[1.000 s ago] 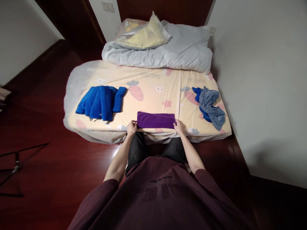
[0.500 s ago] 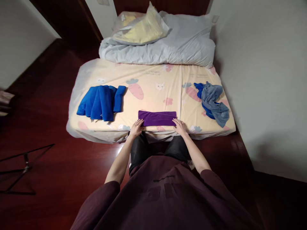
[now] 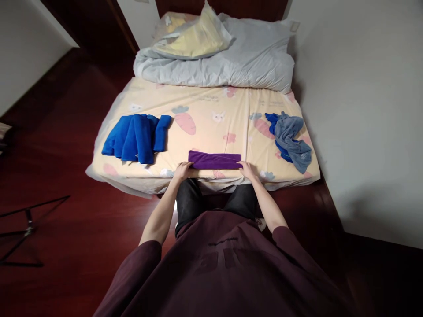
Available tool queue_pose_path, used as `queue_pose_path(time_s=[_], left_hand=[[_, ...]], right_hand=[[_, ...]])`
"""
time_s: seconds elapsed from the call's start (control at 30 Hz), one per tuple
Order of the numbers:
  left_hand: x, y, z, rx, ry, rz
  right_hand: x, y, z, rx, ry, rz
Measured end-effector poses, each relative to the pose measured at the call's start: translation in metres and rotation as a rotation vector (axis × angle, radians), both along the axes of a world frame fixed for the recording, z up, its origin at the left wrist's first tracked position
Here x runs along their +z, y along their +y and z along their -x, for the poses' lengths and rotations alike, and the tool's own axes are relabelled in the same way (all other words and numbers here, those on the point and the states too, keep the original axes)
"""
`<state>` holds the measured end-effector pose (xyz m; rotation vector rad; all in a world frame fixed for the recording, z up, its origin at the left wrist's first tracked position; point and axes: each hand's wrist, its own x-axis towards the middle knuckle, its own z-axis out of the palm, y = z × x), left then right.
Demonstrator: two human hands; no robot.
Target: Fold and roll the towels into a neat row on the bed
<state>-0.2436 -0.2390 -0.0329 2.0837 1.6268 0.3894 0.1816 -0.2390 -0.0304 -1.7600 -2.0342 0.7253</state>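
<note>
A purple towel (image 3: 214, 161), folded into a long narrow strip, lies near the front edge of the bed (image 3: 211, 114). My left hand (image 3: 182, 171) grips its left end, and my right hand (image 3: 246, 170) grips its right end, with fingers closed on the near corners. Off to the left, several folded blue towels (image 3: 135, 138) overlap in a row. On the right is a loose, crumpled heap of a grey-blue cloth (image 3: 292, 136) over a bright blue one (image 3: 284, 154).
A bunched grey quilt (image 3: 214, 72) and a yellow pillow (image 3: 201, 42) lie at the head of the bed. A white wall (image 3: 357, 110) runs along the right. Black tripod legs (image 3: 29, 231) stand on the dark red floor (image 3: 82, 237) at left.
My fingers lay flat over the towel's ends; now they are curled around its near corners. The towel's near edge has lifted and rolled slightly, so the strip looks narrower. The view shifted a little.
</note>
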Motion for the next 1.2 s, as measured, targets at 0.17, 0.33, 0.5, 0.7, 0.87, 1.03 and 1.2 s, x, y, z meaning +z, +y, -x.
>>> queue_pose_path(time_s=[0.17, 0.33, 0.5, 0.7, 0.87, 1.03, 1.2], left_hand=[[-0.003, -0.014, 0.009, 0.141, -0.239, 0.06], [-0.005, -0.018, -0.002, 0.381, -0.424, 0.084], [-0.005, -0.009, -0.016, 0.536, -0.401, 0.083], [-0.006, 0.003, -0.022, 0.584, -0.271, 0.13], [-0.014, 0.013, -0.023, 0.601, -0.157, 0.183], [-0.019, 0.025, -0.017, 0.577, -0.107, 0.237], [-0.026, 0.03, -0.011, 0.574, -0.152, 0.235]], right_hand=[[-0.014, -0.009, -0.011, -0.053, 0.224, 0.008], [-0.025, -0.01, -0.009, -0.179, 0.37, 0.006], [-0.028, -0.005, -0.001, -0.299, 0.378, -0.014], [-0.03, -0.001, 0.005, -0.366, 0.252, 0.027], [-0.031, 0.003, 0.01, -0.41, 0.12, 0.06], [-0.035, 0.007, 0.012, -0.449, 0.122, 0.079], [-0.041, 0.009, 0.01, -0.456, 0.164, 0.081]])
